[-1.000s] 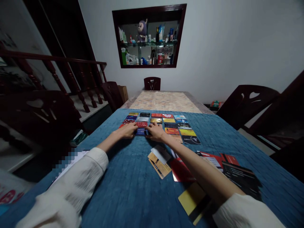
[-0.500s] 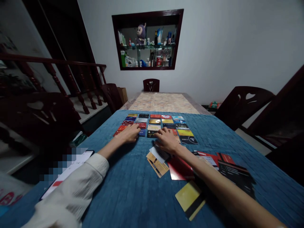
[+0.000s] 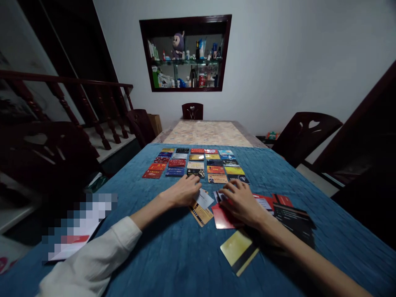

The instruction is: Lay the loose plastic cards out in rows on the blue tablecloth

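Observation:
My left hand [image 3: 185, 190] is palm-down with its fingers bent and apart, fingertips at the near edge of a black card [image 3: 195, 173]. Beside its thumb side, a white card [image 3: 204, 199] overlaps a tan card [image 3: 201, 215]. My right hand [image 3: 241, 201] lies palm-down with fingers spread and bent, over a red card [image 3: 223, 218] and close to the near row of cards. I see no card gripped in either hand. Several colourful cards, such as a blue one [image 3: 175, 171] and an orange one [image 3: 218, 178], lie in rows beyond the hands.
A gold card with a dark stripe [image 3: 239, 251] lies nearest me. Dark cards [image 3: 293, 218] are piled at the right, partly behind my right forearm. A phone [image 3: 80, 231], partly pixelated, rests at the left. Blue cloth [image 3: 148, 264] covers the near table; chairs stand around it.
My left hand has moved right and nearer, from the left columns to the white card. My right hand has shifted right, off the white card, over the red card. The view has shifted slightly.

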### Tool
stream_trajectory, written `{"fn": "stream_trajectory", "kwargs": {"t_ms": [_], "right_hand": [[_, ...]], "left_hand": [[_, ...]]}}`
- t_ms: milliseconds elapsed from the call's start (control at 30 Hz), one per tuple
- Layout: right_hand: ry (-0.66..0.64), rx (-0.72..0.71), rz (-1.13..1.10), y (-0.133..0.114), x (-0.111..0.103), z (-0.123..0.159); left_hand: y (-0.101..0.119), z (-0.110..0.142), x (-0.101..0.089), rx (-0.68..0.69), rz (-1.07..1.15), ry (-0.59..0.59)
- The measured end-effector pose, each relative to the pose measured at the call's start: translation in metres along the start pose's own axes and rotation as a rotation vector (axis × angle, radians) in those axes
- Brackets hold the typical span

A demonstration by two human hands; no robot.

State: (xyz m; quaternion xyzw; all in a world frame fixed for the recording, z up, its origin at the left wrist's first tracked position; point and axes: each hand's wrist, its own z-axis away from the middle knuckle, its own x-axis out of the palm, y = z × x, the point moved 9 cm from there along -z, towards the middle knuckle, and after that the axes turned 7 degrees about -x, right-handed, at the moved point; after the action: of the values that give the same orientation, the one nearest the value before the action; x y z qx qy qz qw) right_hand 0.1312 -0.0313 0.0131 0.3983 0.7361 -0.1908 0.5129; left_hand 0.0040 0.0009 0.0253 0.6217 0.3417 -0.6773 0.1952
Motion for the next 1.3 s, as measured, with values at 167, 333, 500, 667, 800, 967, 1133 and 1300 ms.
{"fn": "stream_trajectory", "kwargs": {"t_ms": [167,333,500,667,800,967,1133,1300], "right_hand": [[-0.008,0.062,-0.046,0.023,-0.006,0.034],[-0.049,0.045,-0.142,0.021,-0.013,0.047],[-0.102,0.014,-0.193,0.011,-0.017,0.046],[-0.148,0.013,-0.212,0.009,-0.015,0.046],[-0.148,0.015,-0.230,0.009,-0.016,0.047],[-0.123,-0.023,-0.270,0.002,-0.025,0.046],[-0.111,-0.072,-0.316,-0.007,-0.033,0.046],[-0.143,-0.088,-0.353,-0.013,-0.034,0.046]], "left_hand": [[0.033,-0.004,-0.004,0.110,0.097,0.027],[0.071,-0.003,-0.011,0.239,0.194,0.058],[0.090,0.003,-0.014,0.312,0.221,0.073],[0.092,0.005,-0.011,0.315,0.215,0.071],[0.091,0.006,-0.010,0.307,0.227,0.074],[0.094,0.008,-0.013,0.309,0.230,0.094],[0.098,0.011,-0.016,0.340,0.194,0.154],[0.098,0.010,-0.016,0.351,0.194,0.171]]}}
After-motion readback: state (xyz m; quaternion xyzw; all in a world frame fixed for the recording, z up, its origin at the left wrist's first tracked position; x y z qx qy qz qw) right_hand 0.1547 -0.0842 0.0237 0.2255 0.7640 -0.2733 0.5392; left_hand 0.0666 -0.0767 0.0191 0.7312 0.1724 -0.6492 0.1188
